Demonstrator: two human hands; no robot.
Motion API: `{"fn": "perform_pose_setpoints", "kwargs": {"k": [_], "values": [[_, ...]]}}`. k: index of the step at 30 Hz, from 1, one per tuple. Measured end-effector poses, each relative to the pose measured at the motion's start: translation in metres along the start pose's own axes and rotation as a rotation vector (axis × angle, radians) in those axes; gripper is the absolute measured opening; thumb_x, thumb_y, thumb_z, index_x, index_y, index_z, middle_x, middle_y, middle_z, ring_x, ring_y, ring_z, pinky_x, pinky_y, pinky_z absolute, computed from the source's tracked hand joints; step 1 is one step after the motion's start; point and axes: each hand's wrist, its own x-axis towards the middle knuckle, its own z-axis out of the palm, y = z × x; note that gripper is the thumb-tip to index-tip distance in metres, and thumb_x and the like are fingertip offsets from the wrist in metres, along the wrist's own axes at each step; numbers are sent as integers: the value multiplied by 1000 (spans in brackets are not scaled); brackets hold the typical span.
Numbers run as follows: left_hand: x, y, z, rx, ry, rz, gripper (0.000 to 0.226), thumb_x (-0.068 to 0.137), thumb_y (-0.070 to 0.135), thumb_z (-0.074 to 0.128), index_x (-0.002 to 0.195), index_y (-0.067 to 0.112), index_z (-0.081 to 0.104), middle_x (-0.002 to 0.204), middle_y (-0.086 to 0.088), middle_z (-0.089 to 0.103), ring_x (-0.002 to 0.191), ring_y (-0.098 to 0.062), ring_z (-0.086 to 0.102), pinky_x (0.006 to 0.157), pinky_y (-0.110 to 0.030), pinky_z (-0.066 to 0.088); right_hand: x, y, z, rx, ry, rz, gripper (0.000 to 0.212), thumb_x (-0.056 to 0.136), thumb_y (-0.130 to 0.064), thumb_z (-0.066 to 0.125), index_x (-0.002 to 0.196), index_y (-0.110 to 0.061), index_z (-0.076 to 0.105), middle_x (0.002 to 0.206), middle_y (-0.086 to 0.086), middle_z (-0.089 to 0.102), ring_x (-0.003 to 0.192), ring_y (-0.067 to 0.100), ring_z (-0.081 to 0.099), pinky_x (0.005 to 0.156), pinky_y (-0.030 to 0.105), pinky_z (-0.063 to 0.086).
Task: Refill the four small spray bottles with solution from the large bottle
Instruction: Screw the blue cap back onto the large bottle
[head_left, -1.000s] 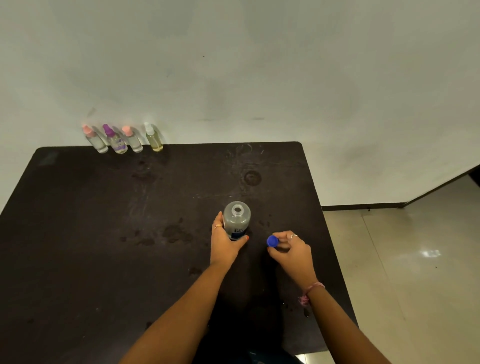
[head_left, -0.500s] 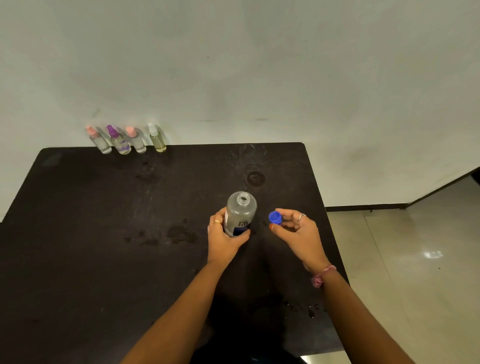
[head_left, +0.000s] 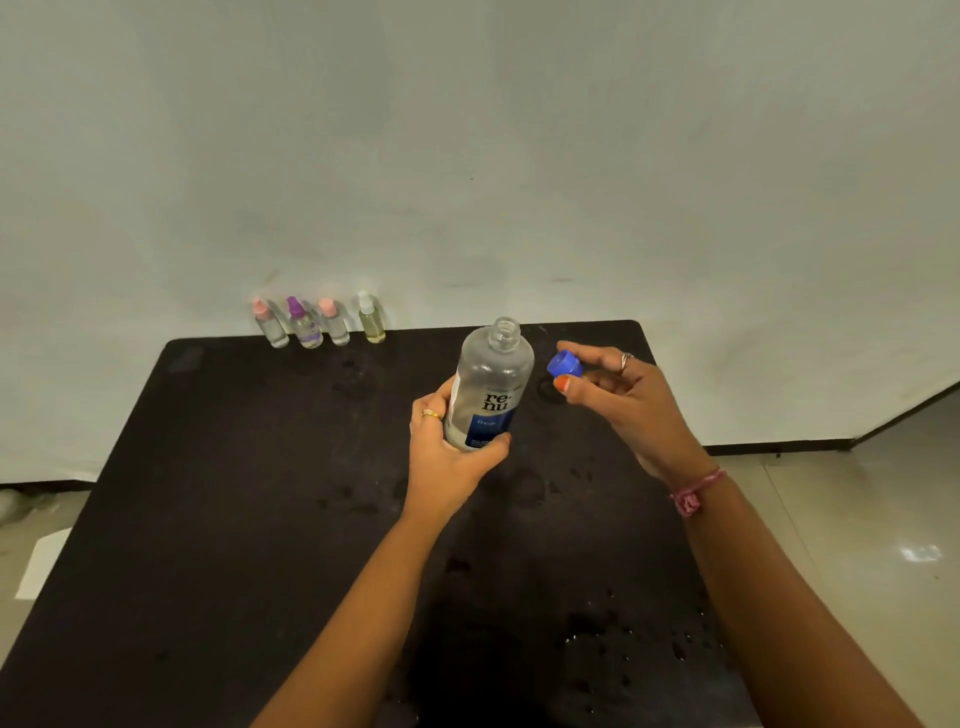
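My left hand (head_left: 451, 451) grips the lower body of the large clear bottle (head_left: 491, 382), which has a blue and white label and an uncapped mouth; it is lifted above the black table (head_left: 218, 519) and tilted slightly. My right hand (head_left: 621, 395) pinches the blue cap (head_left: 564, 364) just right of the bottle's neck. Along the table's far edge by the wall stand the small spray bottles in a row: one pink-topped (head_left: 268, 325), one purple-topped (head_left: 305, 325), another pink-topped (head_left: 334, 323) and one white-topped with yellowish liquid (head_left: 370, 319).
The table top shows wet spots and droplets, mostly near the front right (head_left: 623, 639). A pale wall rises behind the table. Tiled floor (head_left: 857, 519) lies to the right, and a white sheet (head_left: 41, 561) lies on the floor at the left.
My left hand has lifted the large bottle off the table and away from me. My right hand has risen with the blue cap and stays beside the bottle's neck.
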Motion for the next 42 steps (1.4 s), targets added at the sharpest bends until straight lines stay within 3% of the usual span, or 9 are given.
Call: {"fn": "perform_pose_setpoints", "kwargs": {"k": [6, 12, 16, 20, 25, 32, 36, 42], "values": [[0, 30, -25, -49, -22, 56, 70, 66, 8, 84, 118, 37, 46, 119, 9, 46, 102, 2, 57, 74, -7, 49, 15, -55, 7, 65, -71, -99, 36, 82, -1, 68, 116, -12, 61, 104, 5, 68, 86, 15, 67, 75, 24, 52], [0, 50, -41, -66, -45, 58, 72, 68, 16, 84, 122, 38, 43, 124, 6, 55, 108, -11, 60, 75, -8, 51, 25, -104, 14, 42, -68, -206, 29, 83, 1, 66, 110, -12, 62, 105, 6, 69, 89, 18, 67, 75, 24, 53], [0, 65, -47, -98, -60, 72, 72, 69, 15, 83, 125, 35, 44, 121, 9, 58, 106, -10, 61, 74, -11, 53, 29, -134, 18, -5, -111, -265, 28, 83, 0, 67, 108, -11, 65, 101, 4, 70, 83, 10, 66, 74, 22, 52], [-2, 74, -51, -152, -77, 94, 73, 69, 11, 83, 125, 37, 43, 118, 15, 60, 107, -10, 62, 84, -22, 56, 33, -156, 21, -64, -182, -323, 28, 84, -2, 66, 110, -11, 65, 101, 0, 71, 86, 8, 66, 76, 21, 52], [-3, 84, -58, -147, -89, 122, 73, 72, 10, 81, 117, 50, 40, 115, 28, 54, 105, 2, 59, 74, -9, 51, 39, -173, 23, -221, -265, -353, 30, 87, -10, 63, 115, -20, 63, 108, -5, 69, 91, 6, 64, 77, 22, 53], [0, 89, -66, -116, -91, 124, 76, 72, 10, 80, 115, 56, 37, 114, 29, 54, 104, 1, 59, 75, -9, 51, 48, -192, 22, -476, -324, -403, 31, 86, -21, 64, 117, -23, 64, 104, -11, 68, 86, 2, 62, 82, 19, 50], [1, 88, -65, -129, -78, 111, 76, 71, 9, 81, 117, 53, 40, 114, 27, 57, 103, 4, 60, 73, -8, 50, 51, -198, 26, -510, -329, -404, 29, 84, -20, 67, 113, -22, 66, 102, -15, 68, 92, -3, 62, 80, 13, 47], [0, 85, -59, -162, -30, 84, 77, 70, 9, 82, 130, 39, 43, 117, 24, 56, 103, 1, 59, 72, -8, 50, 52, -194, 37, -467, -259, -402, 23, 78, -23, 75, 100, -25, 71, 96, -6, 72, 91, 15, 68, 83, 28, 55]]}}
